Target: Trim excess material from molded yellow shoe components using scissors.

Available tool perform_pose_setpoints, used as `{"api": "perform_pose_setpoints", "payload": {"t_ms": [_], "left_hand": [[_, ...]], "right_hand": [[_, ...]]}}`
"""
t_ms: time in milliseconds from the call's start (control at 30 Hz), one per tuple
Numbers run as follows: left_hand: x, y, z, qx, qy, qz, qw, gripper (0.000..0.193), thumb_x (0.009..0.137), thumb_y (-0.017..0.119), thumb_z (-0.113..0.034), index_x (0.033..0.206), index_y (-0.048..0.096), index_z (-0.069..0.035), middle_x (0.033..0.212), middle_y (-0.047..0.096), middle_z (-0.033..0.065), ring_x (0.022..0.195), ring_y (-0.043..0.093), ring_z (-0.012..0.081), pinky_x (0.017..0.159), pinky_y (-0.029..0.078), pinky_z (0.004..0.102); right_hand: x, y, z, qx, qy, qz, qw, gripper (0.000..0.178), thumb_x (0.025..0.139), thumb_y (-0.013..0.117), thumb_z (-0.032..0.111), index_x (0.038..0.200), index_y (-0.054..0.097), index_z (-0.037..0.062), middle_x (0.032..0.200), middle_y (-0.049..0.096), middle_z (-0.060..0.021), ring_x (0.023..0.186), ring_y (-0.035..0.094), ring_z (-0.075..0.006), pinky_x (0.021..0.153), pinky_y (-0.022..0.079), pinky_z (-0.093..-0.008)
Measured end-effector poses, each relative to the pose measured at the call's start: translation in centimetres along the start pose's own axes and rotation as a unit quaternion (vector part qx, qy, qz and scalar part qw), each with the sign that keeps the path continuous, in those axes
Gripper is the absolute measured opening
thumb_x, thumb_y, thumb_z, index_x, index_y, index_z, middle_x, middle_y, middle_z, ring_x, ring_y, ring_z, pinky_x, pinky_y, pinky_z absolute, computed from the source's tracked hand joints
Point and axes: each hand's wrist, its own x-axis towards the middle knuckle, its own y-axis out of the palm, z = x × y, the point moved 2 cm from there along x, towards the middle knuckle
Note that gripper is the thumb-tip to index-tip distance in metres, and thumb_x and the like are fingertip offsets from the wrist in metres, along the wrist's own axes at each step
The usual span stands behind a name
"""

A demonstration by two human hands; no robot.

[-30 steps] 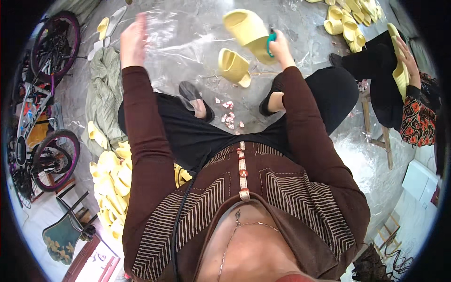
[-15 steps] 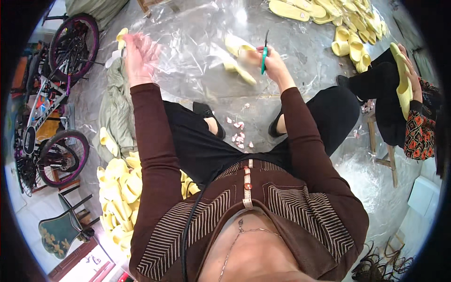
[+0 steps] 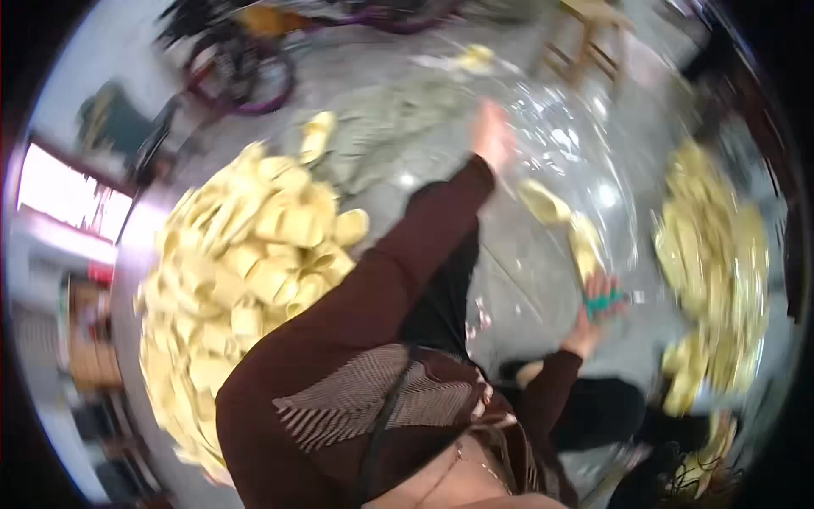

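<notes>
My right hand grips snips with a teal handle, their tip pointing to the right. Just beyond that hand, a pale yellow slipper lies on the clear plastic film. A second yellow slipper rests end to end with it, farther off and to the left. My left hand is stretched out over the film's left edge. It is smeared by motion, but its fingers look extended and nothing shows in them.
A large heap of yellow slippers rises at my left, with one loose slipper beyond it. Grey-green cloth lies on the floor. Plastic-covered slippers are piled at the right. A wooden stool and a bicycle stand far off.
The view has swung to the left and is blurred, bringing the big slipper heap into full sight. My right hand still holds the snips, now nearer me than the two slippers.
</notes>
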Motion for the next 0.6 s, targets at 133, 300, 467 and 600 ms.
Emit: {"api": "perform_pose_setpoints", "payload": {"t_ms": [133, 300, 467, 600], "left_hand": [[-2.2, -0.3, 0.0, 0.009, -0.006, -0.083, 0.996, 0.040, 0.088, 0.039, -0.043, 0.075, 0.045, -0.007, 0.050, 0.038, 0.0038, 0.037, 0.036, 0.0147, 0.033, 0.028, 0.0295], [-3.9, 0.5, 0.2, 0.081, -0.021, -0.066, 0.994, 0.035, 0.088, 0.042, -0.038, 0.076, 0.046, -0.005, 0.053, 0.041, 0.0044, 0.037, 0.040, 0.0155, 0.032, 0.028, 0.0299], [2.9, -3.4, 0.9, 0.594, 0.469, 0.037, 0.653, 0.016, 0.072, 0.053, -0.018, 0.066, 0.056, -0.004, 0.064, 0.056, 0.0106, 0.058, 0.055, 0.0258, 0.050, 0.042, 0.0388], [1.5, -0.5, 1.4, 0.717, 0.378, 0.205, 0.548, 0.019, 0.075, 0.049, -0.019, 0.075, 0.061, -0.004, 0.076, 0.058, 0.0174, 0.070, 0.056, 0.0339, 0.061, 0.043, 0.0425]], "right_hand": [[2.0, -2.3, -1.0, 0.172, 0.132, 0.200, 0.956, 0.052, 0.081, 0.058, 0.032, 0.118, 0.044, -0.0019, 0.130, 0.038, -0.0185, 0.125, 0.029, -0.0343, 0.103, 0.024, -0.0506], [4.0, -5.3, -1.0, -0.156, 0.065, -0.012, 0.986, 0.014, 0.075, 0.058, 0.007, 0.087, 0.053, 0.0018, 0.080, 0.055, -0.0086, 0.076, 0.054, -0.0232, 0.075, 0.046, -0.0409], [1.4, 3.7, 2.0, -0.269, -0.117, -0.096, 0.951, 0.010, 0.068, 0.048, -0.004, 0.070, 0.047, 0.0058, 0.061, 0.044, -0.0019, 0.052, 0.043, -0.0129, 0.050, 0.041, -0.0264], [-0.2, 5.3, 8.0, -0.278, -0.264, -0.081, 0.920, 0.015, 0.072, 0.052, -0.002, 0.070, 0.045, 0.0109, 0.060, 0.042, 0.0012, 0.052, 0.041, -0.0096, 0.048, 0.037, -0.0237]]}}
